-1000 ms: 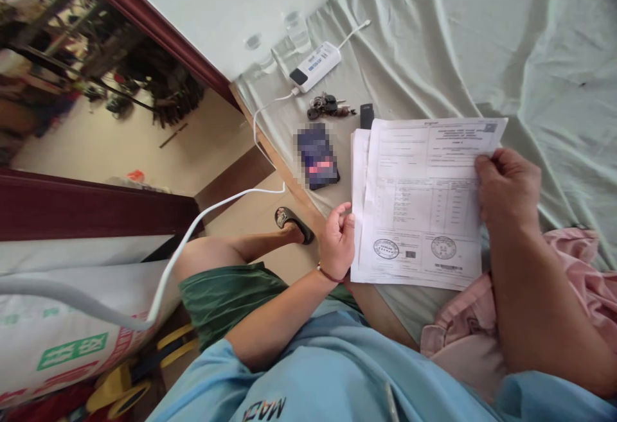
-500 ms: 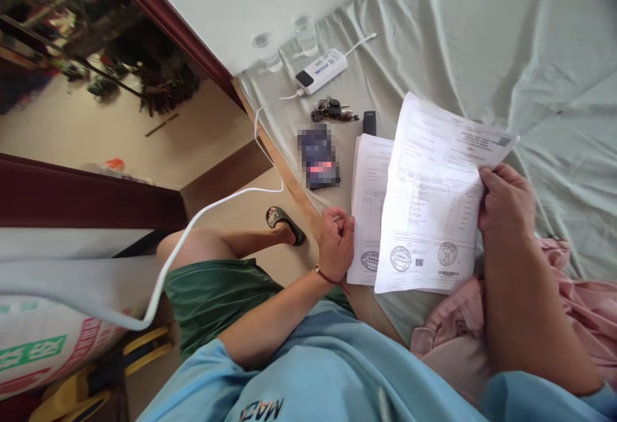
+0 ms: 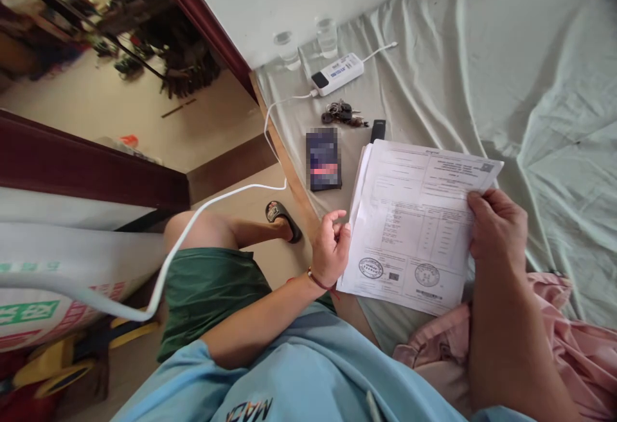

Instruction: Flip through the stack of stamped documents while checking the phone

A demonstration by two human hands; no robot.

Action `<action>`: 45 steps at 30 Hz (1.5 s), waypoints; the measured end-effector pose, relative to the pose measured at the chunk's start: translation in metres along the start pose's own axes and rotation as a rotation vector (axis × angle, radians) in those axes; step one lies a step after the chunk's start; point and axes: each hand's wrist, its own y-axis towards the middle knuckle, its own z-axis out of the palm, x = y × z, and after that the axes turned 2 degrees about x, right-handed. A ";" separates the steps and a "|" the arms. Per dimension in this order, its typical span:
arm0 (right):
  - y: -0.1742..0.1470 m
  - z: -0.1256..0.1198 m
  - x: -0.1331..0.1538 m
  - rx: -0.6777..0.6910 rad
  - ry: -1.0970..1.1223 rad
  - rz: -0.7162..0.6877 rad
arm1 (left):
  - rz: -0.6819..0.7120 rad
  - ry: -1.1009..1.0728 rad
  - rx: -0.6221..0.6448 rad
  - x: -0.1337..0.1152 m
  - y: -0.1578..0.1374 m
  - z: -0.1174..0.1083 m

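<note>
Head view, person seated at the edge of a bed covered with a pale green sheet [image 3: 482, 56].

Right hand [image 3: 499, 232]: closed on the right edge of a stack of printed papers [image 3: 414, 223], thumb on the top sheet, fingers curled behind. Grip is firm; the stack is pinched, not loose.

Left hand [image 3: 331, 248]: at the left edge of the papers, fingers half curled, fingertips just touching or just beside the sheet edges. Cannot tell whether it actually pinches any sheet. A red cord sits on that wrist.

Papers: lying low over the sheet, in front of the person's lap, slightly fanned on the left side so that lower sheets show. Top sheet bears tables of text and round stamps near its lower edge.

Surroundings on the sheet, beyond the papers: a dark phone [image 3: 323, 158] just left of the stack's top corner; a small black fob [image 3: 378, 130] near the top edge; a bunch of keys [image 3: 343, 114] beside it; a white power bank [image 3: 337, 74] with a white cable [image 3: 216, 197] running off the bed; two clear glasses [image 3: 326, 29] by the wall.

Pink cloth [image 3: 578, 338] bunched under the right forearm
</note>
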 end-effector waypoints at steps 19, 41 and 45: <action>0.000 0.000 -0.009 0.109 -0.069 -0.060 | -0.053 0.127 0.011 0.000 0.003 -0.001; -0.002 0.002 -0.010 0.062 -0.296 -0.083 | -0.010 0.139 0.055 0.000 0.000 0.001; -0.002 0.000 -0.006 -0.008 -0.586 -0.269 | 0.002 0.135 0.073 0.003 -0.001 0.000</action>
